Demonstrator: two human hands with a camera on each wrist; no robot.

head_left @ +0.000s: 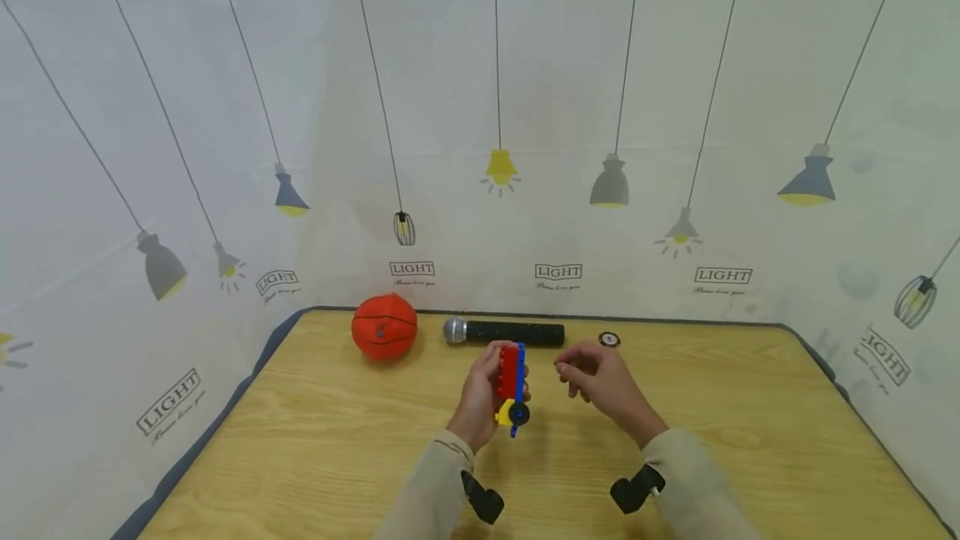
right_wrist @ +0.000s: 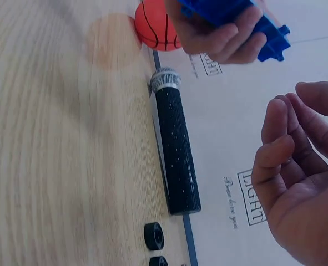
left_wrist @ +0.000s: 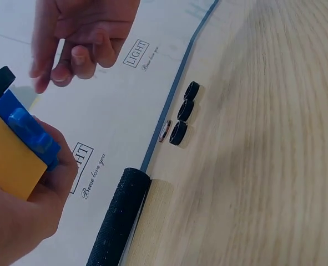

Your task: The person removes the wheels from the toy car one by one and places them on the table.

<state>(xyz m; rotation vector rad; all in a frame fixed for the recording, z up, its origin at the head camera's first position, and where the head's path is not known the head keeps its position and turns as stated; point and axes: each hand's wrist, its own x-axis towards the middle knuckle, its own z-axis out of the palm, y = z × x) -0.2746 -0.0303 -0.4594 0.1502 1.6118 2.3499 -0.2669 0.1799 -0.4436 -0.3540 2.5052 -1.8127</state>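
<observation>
— In my left hand (head_left: 474, 398), held up over the table (head_left: 315, 423): the block toy (head_left: 513, 394). Red brick (head_left: 508, 372), yellow block (head_left: 503, 417), blue base (head_left: 521, 369), black wheel (head_left: 521, 414) at the yellow end.

— Handling?

— Light, I'd guess. Stiff, looks like hard plastic. Smooth faces, so maybe a bit slippery, but studs and edges should give purchase. Probably not fragile; joints are the weak point, a hard twist could pop pieces apart.

— Where to grab?

— Long middle, across red brick and blue base, roughly where I have it: my fingers curl round, tips showing on the base. I'd keep off the wheel; it likely spins, poor grip.

— Other hand?

— My right hand (head_left: 609, 386) is near the toy, not touching. Fingers loosely bent, thumb apart from the fingertips. I see nothing in it.

— Further out?

— Three loose black wheels (left_wrist: 186, 110) in a row on the table, a thin disc (head_left: 609, 340) beside them. Then the microphone (head_left: 513, 333), lying near the back edge, and the red ball (head_left: 385, 327) past its silver end. Lamp-print sheet (head_left: 442, 65) behind.
</observation>
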